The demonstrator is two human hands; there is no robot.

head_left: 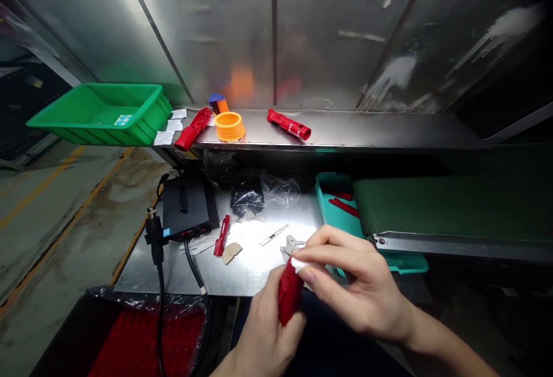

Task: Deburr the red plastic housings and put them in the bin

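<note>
Both hands work together: the left hand (263, 331) clamps a red plastic part (289, 293) while the right hand (354, 285) pinches a white cloth (299, 264) against its end.

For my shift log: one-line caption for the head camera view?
Left hand holds a red plastic part; right hand presses a white cloth on it, above a steel bench.

Free passage across the steel desk (254, 273), left of the right hand (356, 287). Blocked farther left by the black box (188, 207) and its black cable (196, 270); to the right, by the teal tray (345, 224) beneath the green belt (449, 204).
</note>
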